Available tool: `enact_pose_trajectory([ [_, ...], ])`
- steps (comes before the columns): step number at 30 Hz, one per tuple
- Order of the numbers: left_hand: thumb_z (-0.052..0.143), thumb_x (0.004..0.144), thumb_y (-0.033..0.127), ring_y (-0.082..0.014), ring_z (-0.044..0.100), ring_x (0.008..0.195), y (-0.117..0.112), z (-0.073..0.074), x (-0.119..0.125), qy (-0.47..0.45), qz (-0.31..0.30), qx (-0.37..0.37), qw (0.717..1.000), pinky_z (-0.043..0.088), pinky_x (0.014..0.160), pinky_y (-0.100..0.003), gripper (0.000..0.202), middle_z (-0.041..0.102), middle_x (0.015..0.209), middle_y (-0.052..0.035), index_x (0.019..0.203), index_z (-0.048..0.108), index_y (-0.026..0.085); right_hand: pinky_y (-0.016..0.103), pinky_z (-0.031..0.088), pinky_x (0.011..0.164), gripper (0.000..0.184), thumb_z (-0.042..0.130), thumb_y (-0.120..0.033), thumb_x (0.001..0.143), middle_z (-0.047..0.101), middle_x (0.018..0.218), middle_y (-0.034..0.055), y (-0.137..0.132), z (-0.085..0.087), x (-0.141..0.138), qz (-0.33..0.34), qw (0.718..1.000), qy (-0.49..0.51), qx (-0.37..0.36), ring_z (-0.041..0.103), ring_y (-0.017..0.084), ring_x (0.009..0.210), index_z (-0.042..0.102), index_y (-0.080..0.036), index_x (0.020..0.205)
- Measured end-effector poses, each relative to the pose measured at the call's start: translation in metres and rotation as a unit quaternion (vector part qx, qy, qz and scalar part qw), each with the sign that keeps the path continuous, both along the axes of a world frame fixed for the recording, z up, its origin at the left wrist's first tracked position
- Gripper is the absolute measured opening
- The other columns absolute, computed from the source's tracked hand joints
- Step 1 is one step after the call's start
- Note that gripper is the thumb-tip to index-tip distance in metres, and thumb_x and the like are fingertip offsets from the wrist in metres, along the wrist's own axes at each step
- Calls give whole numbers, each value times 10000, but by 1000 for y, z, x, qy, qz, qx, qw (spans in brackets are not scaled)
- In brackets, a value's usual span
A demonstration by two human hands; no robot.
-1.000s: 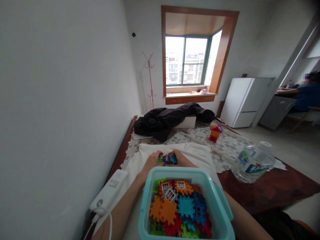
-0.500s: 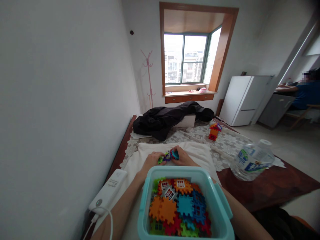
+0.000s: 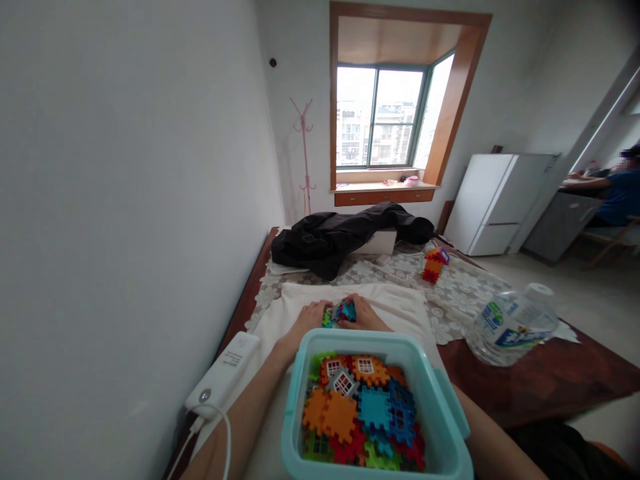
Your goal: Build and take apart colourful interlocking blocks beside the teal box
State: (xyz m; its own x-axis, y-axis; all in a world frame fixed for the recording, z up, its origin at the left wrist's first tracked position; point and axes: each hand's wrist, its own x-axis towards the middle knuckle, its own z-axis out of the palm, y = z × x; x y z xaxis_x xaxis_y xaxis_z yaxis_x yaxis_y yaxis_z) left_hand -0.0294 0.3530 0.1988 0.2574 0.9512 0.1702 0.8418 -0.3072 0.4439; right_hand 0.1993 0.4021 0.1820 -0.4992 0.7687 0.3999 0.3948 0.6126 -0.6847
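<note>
Beyond the far rim of a light-blue tub [image 3: 453, 433], my left hand [image 3: 311, 319] and my right hand [image 3: 364, 312] face each other over a white cloth. Between them is a small cluster of interlocking building pieces [image 3: 347, 310] in teal, green, purple and red. My left fingers close on its green side, and my right fingers grip the teal side. Parts of the cluster are hidden by the fingers. Inside the tub lie several toothed square pieces, among them an orange piece [image 3: 340, 415], a teal piece [image 3: 374, 408] and a grey window piece [image 3: 343, 383].
A small orange-and-red built house [image 3: 433, 268] stands on the lace tablecloth. To the right is a large clear plastic bottle [image 3: 515, 327]. A white power strip [image 3: 224, 373] with a cable lies along the left wall. Black fabric [image 3: 345, 237] covers the table's far end. A person in blue [image 3: 623, 197] sits far right.
The whole view has shifted slightly to the right. My hands have turned the cluster of pieces a little, and they still hold it between them.
</note>
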Motion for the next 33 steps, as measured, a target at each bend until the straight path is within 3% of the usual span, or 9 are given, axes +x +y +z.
enact_pose_trajectory([
  [7,720,854,229,-327,684,1209,-1,5,0,-14,5,12,1000,499,1073,-442,480,734,1292,-165,1321,631,160,516,538,931,420,590,-173,798,703,1035,110,9,-4,7,-58,997,-48,25,667,334,1003,606,-319,1192],
  [13,728,854,346,-358,691,1164,4,2,-2,-29,6,16,999,502,1052,-470,438,750,1226,-190,1243,686,148,511,522,963,401,592,-221,847,701,1106,121,8,-4,6,-65,997,-12,30,658,327,1056,631,-305,1237],
  [18,788,739,275,-369,671,1205,7,1,-5,-51,-16,1,999,480,1079,-470,436,766,1238,-154,1162,724,190,493,516,996,429,681,-316,859,699,1166,129,-2,-1,2,-26,997,-35,59,653,319,1112,639,-281,1285],
  [22,781,722,234,-348,698,1101,6,0,-6,-97,1,1,995,503,1022,-462,389,783,1142,-132,1104,720,194,435,534,914,388,673,-325,867,719,1098,104,-4,4,2,-21,995,-69,72,675,286,1026,652,-287,1253],
  [25,778,771,288,-330,709,1065,4,1,-4,-136,21,5,990,516,989,-456,278,786,1129,-132,1027,708,204,429,533,883,340,617,-305,895,721,1070,103,-1,6,1,-39,993,-91,65,673,287,1014,653,-291,1232],
  [27,825,760,345,-320,710,1071,5,4,-2,-250,49,-4,967,508,999,-453,263,784,1145,-136,945,699,206,439,528,902,347,605,-298,899,714,1084,112,1,7,1,-50,992,-95,60,666,297,1045,645,-288,1243],
  [30,909,667,503,-303,721,1041,7,15,0,-478,75,-41,874,515,986,-440,426,786,1067,-127,803,642,200,452,519,928,381,634,-322,887,708,1101,116,3,5,2,-55,992,-92,60,659,304,1057,642,-294,1268],
  [31,899,662,571,-293,729,1021,5,20,1,-522,74,-50,848,526,967,-431,481,785,1037,-119,791,620,201,455,519,926,398,653,-336,879,708,1105,115,3,4,3,-54,993,-90,62,658,306,1053,643,-297,1274],
  [33,821,727,672,-265,744,994,-1,35,0,-561,46,-69,824,545,936,-407,530,783,1047,-105,842,600,204,458,520,908,436,689,-361,858,708,1109,114,3,3,5,-45,993,-88,65,655,307,1045,643,-298,1287],
])
